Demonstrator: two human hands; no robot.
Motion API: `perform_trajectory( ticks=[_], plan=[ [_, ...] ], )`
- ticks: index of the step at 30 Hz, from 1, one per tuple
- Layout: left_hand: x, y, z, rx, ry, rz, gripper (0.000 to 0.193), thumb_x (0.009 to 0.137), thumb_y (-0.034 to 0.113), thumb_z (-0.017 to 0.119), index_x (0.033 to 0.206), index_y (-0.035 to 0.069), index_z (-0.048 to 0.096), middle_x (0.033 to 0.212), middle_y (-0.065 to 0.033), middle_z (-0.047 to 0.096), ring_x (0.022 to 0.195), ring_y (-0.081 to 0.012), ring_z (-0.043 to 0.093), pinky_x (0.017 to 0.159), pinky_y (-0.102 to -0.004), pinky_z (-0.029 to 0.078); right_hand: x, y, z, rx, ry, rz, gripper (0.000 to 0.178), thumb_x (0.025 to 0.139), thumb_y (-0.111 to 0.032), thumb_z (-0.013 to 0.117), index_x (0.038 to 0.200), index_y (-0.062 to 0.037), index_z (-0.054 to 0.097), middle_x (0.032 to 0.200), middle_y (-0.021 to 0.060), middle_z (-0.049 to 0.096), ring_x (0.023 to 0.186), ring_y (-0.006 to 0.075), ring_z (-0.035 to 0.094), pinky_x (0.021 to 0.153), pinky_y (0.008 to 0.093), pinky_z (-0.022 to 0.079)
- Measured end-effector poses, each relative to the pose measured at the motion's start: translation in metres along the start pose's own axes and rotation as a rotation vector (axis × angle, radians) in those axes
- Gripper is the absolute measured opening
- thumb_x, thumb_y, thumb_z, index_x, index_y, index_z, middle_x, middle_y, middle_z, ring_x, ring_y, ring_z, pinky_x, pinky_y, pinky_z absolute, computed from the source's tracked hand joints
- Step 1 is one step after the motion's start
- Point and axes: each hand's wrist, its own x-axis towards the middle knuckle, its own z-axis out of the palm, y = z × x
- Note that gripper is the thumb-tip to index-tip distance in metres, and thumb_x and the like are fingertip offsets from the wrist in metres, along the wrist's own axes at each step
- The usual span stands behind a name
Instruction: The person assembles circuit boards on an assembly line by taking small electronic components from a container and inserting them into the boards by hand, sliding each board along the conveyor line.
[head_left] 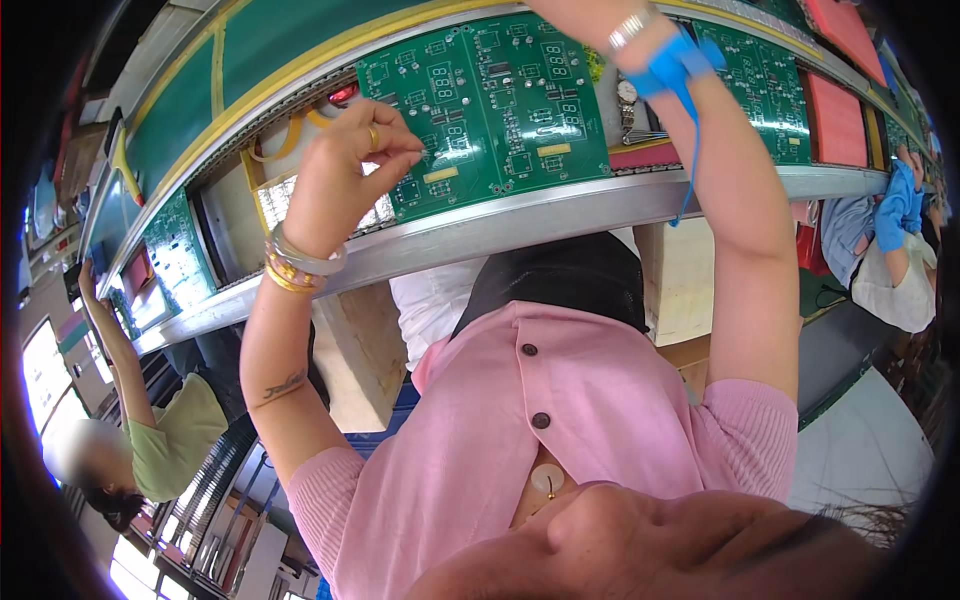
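A green printed circuit board (485,110) lies in front of me on the rail line, fitted with digit displays, small round parts and yellow strips. Over its left edge hovers my left hand (362,160), thumb and fingertips pinched together; whatever they hold, if anything, is too small to make out. It wears a ring and bangles. My right hand (580,18) reaches past the board's far right side, its fingers cut off by the upper edge of the picture. A metal watch and a blue wrist strap (675,65) with a hanging cord circle that wrist.
A metal rail (460,222) runs along the near side. More circuit boards stand on the line at right (765,95) and left (178,250). A pink foam block (838,120) lies at right. Co-workers sit at left (170,440) and far right (895,240).
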Motion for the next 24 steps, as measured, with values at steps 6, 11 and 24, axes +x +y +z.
perform_trajectory(
  ticks=[6,11,24],
  plan=[
    [-0.035,-0.022,0.012,0.081,0.102,-0.127,0.010,0.079,0.004,0.070,0.086,-0.003,0.068,0.093,-0.0083,0.057,0.070,-0.0187,0.066,0.064,-0.0281,0.053,0.062,-0.013,0.027,0.151,-0.502,0.129,0.025,0.076,-0.032,0.069,0.073,-0.0073,0.072,0.079,0.0106,0.068,0.089,0.0259,0.060,0.081,0.0407,0.042],
    [-0.012,-0.012,0.009,0.111,0.052,-0.023,0.010,0.078,0.004,0.070,0.086,-0.002,0.068,0.091,-0.0085,0.056,0.069,-0.0192,0.065,0.063,-0.0291,0.052,0.054,0.009,0.044,-0.092,-0.187,0.250,0.025,0.078,-0.030,0.066,0.074,-0.0064,0.072,0.077,0.0113,0.069,0.088,0.0266,0.063,0.079,0.0408,0.044],
    [-0.010,-0.012,0.011,0.286,0.007,0.051,0.009,0.076,0.005,0.070,0.082,0.001,0.067,0.095,-0.0090,0.055,0.074,-0.0278,0.061,0.066,-0.0377,0.049,0.038,0.003,0.048,0.018,0.010,0.099,0.017,0.081,-0.016,0.053,0.071,-0.0056,0.063,0.069,0.0144,0.064,0.077,0.0316,0.063,0.071,0.0437,0.047]
  ],
)
